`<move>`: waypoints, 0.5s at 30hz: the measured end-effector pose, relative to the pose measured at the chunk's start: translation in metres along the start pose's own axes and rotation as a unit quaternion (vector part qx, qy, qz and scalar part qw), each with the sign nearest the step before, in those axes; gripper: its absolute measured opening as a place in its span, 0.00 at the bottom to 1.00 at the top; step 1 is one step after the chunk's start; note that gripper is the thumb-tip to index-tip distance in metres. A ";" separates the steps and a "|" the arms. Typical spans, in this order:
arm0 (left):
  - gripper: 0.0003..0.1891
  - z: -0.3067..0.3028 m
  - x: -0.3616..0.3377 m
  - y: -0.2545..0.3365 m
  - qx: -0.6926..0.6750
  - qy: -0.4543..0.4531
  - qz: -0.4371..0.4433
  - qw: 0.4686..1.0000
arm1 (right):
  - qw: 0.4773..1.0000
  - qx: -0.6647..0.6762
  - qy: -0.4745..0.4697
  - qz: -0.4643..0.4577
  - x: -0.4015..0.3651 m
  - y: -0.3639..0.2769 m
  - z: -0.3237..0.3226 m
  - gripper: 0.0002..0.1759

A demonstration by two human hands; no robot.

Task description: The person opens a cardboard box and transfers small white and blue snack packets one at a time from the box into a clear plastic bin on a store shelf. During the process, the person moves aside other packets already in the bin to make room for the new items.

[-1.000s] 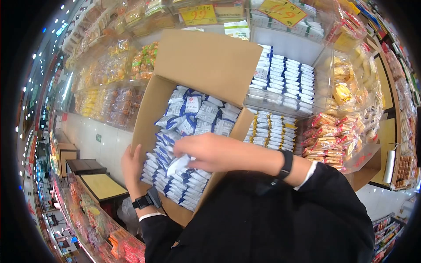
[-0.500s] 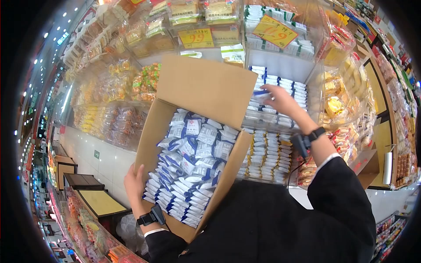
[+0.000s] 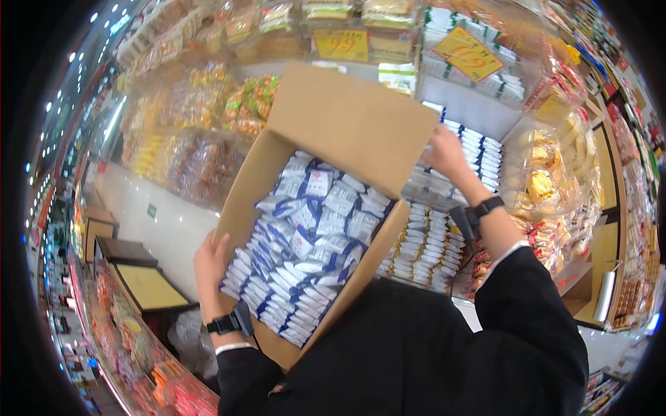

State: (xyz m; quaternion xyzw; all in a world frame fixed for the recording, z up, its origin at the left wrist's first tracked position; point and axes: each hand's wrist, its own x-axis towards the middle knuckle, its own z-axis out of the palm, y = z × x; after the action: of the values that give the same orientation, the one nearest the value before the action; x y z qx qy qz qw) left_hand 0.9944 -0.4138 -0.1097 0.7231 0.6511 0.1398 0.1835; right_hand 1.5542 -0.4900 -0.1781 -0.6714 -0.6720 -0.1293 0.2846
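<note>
A cardboard box [image 3: 394, 243] stands open and tilted in front of me, its broad flap [image 3: 347, 104] raised. Inside lie many small white-and-blue snack packets [image 3: 312, 229], in rows near me and loose toward the far end. My left hand [image 3: 210, 260] is closed on the box's left wall, thumb over the rim. Beyond the flap's right edge, my right hand [image 3: 446, 149] is bent with fingers curled, over a clear bin of matching packets [image 3: 480, 156]. The flap's edge hides its fingertips, so whatever they hold cannot be made out.
Below that bin is another of white-and-gold packets [image 3: 427, 243]. Yellow price signs [image 3: 468, 54] hang on the clear bins behind. Bagged bread [image 3: 544, 166] fills the right side. A low stand with a yellow top [image 3: 154, 286] is at the left, above the tiled floor [image 3: 139, 215].
My right hand has moved nearer the flap, and its fingertips and the packet seen in them are now out of sight. My view has shifted slightly; my left hand stays on the box.
</note>
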 end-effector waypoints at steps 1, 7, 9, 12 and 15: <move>0.23 0.002 -0.001 -0.001 0.001 -0.002 -0.018 1.000 | 0.997 0.053 0.051 0.034 0.001 -0.005 -0.014 0.12; 0.23 -0.003 -0.001 0.006 0.020 0.011 -0.006 1.000 | 0.912 0.345 0.198 -0.099 0.022 -0.176 -0.123 0.12; 0.24 -0.001 -0.001 0.006 0.009 0.011 -0.004 1.000 | 0.909 0.305 0.083 -0.271 0.028 -0.240 -0.104 0.09; 0.24 0.000 0.001 0.003 -0.009 0.003 -0.015 1.000 | 0.900 0.101 -0.310 -0.289 0.007 -0.296 -0.041 0.09; 0.24 -0.001 -0.001 0.005 -0.011 0.002 -0.010 1.000 | 0.849 0.140 -0.411 -0.301 0.003 -0.305 -0.001 0.08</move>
State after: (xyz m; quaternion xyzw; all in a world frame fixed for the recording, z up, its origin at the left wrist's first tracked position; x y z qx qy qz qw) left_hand 0.9979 -0.4149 -0.1065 0.7141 0.6571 0.1466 0.1917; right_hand 1.2568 -0.5075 -0.1119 -0.3810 -0.9076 0.1752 0.0205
